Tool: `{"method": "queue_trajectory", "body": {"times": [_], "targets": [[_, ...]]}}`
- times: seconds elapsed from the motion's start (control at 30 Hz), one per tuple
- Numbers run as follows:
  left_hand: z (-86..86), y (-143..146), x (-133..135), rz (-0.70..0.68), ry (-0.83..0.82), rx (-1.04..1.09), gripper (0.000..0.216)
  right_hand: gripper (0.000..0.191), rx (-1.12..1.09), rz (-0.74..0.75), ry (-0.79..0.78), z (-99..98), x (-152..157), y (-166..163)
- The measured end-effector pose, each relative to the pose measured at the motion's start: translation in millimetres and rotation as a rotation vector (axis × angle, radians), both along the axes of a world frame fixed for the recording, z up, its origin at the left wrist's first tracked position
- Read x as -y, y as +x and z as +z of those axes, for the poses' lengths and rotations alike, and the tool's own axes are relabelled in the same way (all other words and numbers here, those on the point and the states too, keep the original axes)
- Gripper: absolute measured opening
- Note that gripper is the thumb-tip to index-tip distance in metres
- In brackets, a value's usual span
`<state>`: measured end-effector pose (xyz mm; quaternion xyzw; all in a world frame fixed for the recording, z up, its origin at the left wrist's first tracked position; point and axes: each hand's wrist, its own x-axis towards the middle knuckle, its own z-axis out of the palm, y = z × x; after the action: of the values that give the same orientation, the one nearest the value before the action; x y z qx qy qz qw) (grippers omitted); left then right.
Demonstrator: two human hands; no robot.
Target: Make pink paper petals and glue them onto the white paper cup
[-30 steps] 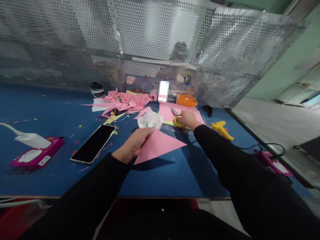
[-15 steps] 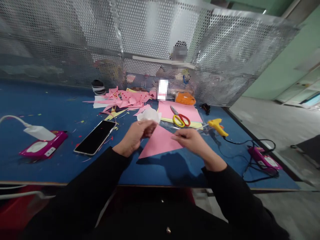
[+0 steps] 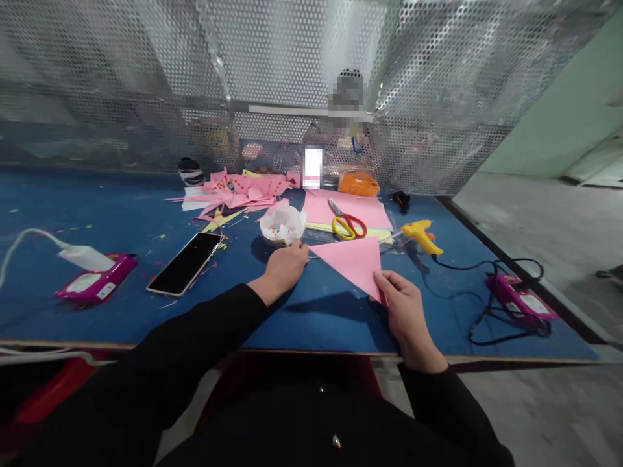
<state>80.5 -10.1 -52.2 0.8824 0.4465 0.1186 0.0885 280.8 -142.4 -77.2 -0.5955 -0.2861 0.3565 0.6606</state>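
Observation:
A folded pink paper triangle (image 3: 357, 259) is held above the table, its long tip pointing left. My right hand (image 3: 402, 305) pinches its lower right corner between thumb and fingers. My left hand (image 3: 285, 269) is closed beside the paper's left tip, fingers curled. What those fingers hold, if anything, is hidden. Just behind my left hand stands a bowl lined with white paper (image 3: 283, 224), with small coloured bits inside. Beyond the triangle, scissors with yellow and red handles (image 3: 348, 224) lie on a stack of pink and yellow sheets (image 3: 374, 211).
A yellow glue gun (image 3: 422, 237) rests at right, its cord near a purple power strip (image 3: 523, 301). At left lie a phone (image 3: 187, 263) and another purple power strip (image 3: 97, 279). Pink scraps (image 3: 248, 191) and an orange packet (image 3: 359, 183) sit before a perforated screen (image 3: 302, 58).
My right hand has turned the pink triangle so its tip points left and shifted it right. My left hand has moved lower, uncovering the paper-lined bowl. The view has shifted slightly.

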Motion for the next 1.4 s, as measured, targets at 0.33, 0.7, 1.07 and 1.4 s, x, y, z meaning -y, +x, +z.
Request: {"method": "queue_trajectory", "body": {"times": [0.33, 0.7, 1.07, 1.4], "targets": [[23.2, -36.2, 9.7, 0.063, 0.051, -0.026, 0.012, 0.036, 0.034, 0.04, -0.03, -7.1, 10.1, 7.4], [74.7, -111.8, -91.9, 0.575, 0.282, 0.079, 0.014, 0.035, 0.154, 0.031, -0.05, -6.7, 9.4, 6.5], [26.7, -45.4, 45.4, -0.072, -0.107, 0.572, 0.044, 0.043, 0.144, 0.052, -0.092, 2.0, 8.9, 2.9], [7.4, -31.5, 61.5, -0.053, 0.165, 0.59, 0.02, 0.042, 0.21, 0.113, -0.068, -4.1, 10.3, 5.2]]}}
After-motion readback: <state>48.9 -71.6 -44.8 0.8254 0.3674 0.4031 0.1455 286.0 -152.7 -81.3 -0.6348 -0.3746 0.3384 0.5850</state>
